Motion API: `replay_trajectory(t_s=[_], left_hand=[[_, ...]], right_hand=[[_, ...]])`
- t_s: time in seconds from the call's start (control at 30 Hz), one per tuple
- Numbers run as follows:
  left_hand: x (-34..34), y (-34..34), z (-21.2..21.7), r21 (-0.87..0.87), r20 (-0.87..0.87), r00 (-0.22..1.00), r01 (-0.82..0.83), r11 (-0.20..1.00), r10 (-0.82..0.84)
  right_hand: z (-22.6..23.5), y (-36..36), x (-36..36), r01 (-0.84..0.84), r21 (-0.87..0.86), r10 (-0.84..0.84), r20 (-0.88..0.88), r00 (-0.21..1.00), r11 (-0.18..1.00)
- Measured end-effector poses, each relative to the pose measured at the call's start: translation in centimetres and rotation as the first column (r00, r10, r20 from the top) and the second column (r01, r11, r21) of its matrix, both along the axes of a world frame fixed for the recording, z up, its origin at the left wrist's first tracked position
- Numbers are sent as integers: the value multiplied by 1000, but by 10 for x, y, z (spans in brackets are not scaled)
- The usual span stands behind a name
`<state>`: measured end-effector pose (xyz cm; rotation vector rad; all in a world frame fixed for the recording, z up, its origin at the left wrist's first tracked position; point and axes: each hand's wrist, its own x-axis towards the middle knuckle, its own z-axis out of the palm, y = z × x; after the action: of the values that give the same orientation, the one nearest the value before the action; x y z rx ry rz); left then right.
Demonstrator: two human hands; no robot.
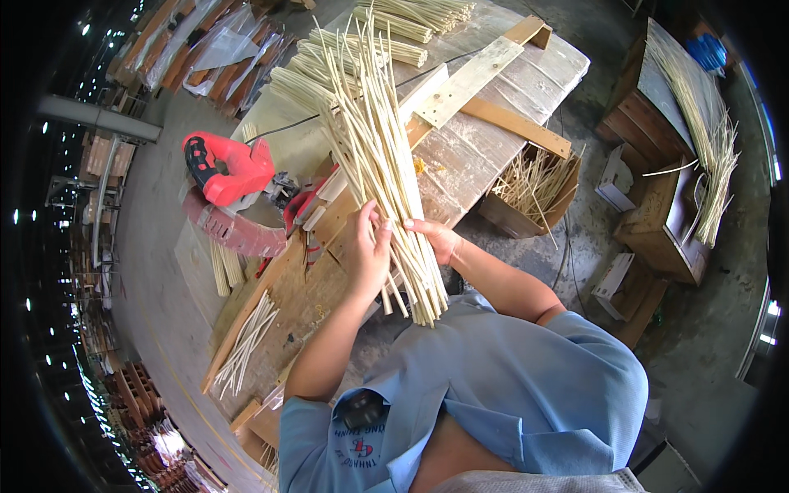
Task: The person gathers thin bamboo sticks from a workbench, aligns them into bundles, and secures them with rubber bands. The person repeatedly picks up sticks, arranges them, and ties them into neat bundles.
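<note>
Gripping a bundle of pale thin sticks (386, 172) near the middle of the frame, both hands work at its lower end. The left hand (367, 251) wraps the bundle from the left side, fingers (380, 232) curled and pressed against the sticks. The right hand (436, 238) closes on the bundle from the right, its fingers mostly hidden behind the sticks. The bundle slants from the centre up toward the top of the frame, fanning out over the wooden desk (485, 156). Left of the hands, a red power saw (234, 177) sits on the desk. More cut sticks (246, 341) lie at the lower left on the desk. Right of the desk, a box of stick offcuts (530, 189) stands on the floor.
</note>
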<state>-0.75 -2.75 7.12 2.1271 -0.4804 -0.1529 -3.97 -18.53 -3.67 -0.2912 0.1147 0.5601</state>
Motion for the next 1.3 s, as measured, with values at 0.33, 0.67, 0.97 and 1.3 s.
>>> replay_trajectory(t_s=[0.33, 0.67, 0.97, 1.3], left_hand=[[15, -29, -33, -227, -409, 855, -435, 872, 320], [16, -32, 32, -589, -561, 828, -374, 716, -29], [42, -22, 147, -750, 51, 984, 151, 644, -171], [52, 16, 89, -682, 164, 981, 187, 707, -102]], right_hand=[[15, -7, -2, -45, -170, 40, -33, 999, 984], [97, 0, 0, 269, -622, -64, 332, 941, 735], [224, -21, 38, 726, -586, 162, 805, 570, 358], [177, 12, 43, 767, -542, 193, 840, 507, 342]])
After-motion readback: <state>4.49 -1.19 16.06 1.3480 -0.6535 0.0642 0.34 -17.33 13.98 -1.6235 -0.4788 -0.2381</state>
